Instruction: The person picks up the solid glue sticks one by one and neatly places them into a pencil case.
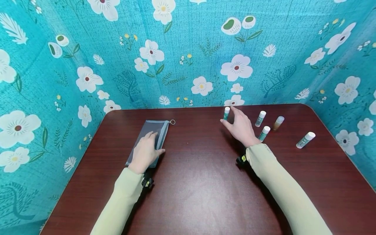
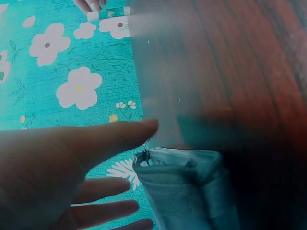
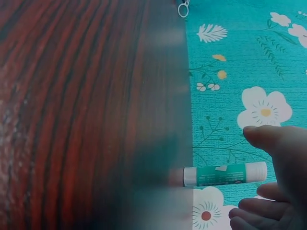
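Observation:
A dark mesh zip pouch (image 1: 149, 125) with pale blue edging lies on the left of the table. My left hand (image 1: 146, 151) is over it, thumb and fingers spread. In the left wrist view, the mouth of the pouch (image 2: 180, 158) gapes a little beyond the thumb. Near the back edge, a green glue stick (image 1: 226, 114) with a white cap stands upright. My right hand (image 1: 241, 125) reaches beside it, its thumb and fingers apart. The right wrist view has this glue stick (image 3: 223, 175) between thumb and fingers, with a gap to the thumb.
Three more green glue sticks, one at the far right (image 1: 305, 140), one farther back (image 1: 260, 118) and one by the right wrist (image 1: 264, 133), stand on the table. An amber stick (image 1: 278, 123) with a translucent cap is among them. Flowered turquoise cloth (image 1: 182, 49) hangs behind the table.

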`<state>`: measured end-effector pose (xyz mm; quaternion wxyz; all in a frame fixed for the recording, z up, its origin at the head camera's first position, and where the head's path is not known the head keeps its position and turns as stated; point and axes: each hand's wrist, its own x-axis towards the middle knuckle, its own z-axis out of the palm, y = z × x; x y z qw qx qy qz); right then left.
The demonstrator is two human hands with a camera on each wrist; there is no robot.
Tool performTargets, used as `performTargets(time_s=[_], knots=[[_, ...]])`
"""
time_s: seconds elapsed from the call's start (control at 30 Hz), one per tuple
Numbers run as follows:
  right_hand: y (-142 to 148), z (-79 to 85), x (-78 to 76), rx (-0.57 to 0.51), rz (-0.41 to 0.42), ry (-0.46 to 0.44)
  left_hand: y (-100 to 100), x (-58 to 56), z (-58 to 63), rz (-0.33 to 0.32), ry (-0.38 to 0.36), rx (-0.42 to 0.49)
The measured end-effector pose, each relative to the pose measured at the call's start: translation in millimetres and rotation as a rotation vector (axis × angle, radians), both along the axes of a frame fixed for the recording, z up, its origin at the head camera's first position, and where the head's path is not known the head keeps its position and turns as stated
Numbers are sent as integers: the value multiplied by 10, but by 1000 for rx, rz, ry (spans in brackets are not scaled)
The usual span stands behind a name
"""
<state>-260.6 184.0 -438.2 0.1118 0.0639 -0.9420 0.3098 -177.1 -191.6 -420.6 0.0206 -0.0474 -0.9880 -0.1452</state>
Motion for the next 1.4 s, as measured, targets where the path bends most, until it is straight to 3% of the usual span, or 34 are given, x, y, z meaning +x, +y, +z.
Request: performTargets(time_s=[0.27, 0.57, 0.83, 1.13, 1.27, 1.4], knots=[[-2, -40, -67, -19, -23, -22, 2, 33, -23, -2, 96, 52], [13, -92, -111, -19, -43, -40, -27, -26, -60, -43, 211, 125], [4, -123, -130, -34, -40, -32, 37, -60, -38, -2, 236, 211], [-5, -120, -135, -30, -50, -41, 130, -111, 2, 2, 177, 368], [0, -123, -133, -36, -58, -41, 180, -122, 34, -2, 83, 516], [12, -135, -129, -47, -57, -38, 241, -152, 56, 25, -67, 694]])
